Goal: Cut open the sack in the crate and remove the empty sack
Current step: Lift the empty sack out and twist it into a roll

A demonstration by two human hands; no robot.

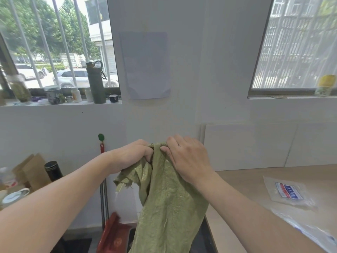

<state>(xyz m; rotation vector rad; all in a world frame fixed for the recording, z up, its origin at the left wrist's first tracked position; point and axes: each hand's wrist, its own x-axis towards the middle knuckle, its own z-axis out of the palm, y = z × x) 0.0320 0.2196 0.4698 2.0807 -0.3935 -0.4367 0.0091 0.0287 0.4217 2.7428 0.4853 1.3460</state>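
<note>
The green sack is held up in the air, left of the counter, its bunched top edge gripped by curled fingers of the left hand and the right hand.

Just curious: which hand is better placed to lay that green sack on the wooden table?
Probably the right hand: it grips the sack top on the side where the table lies. The left hand, also gripping, is farther away.

Olive-green sack, dk-green bottle, red dustpan.
</note>
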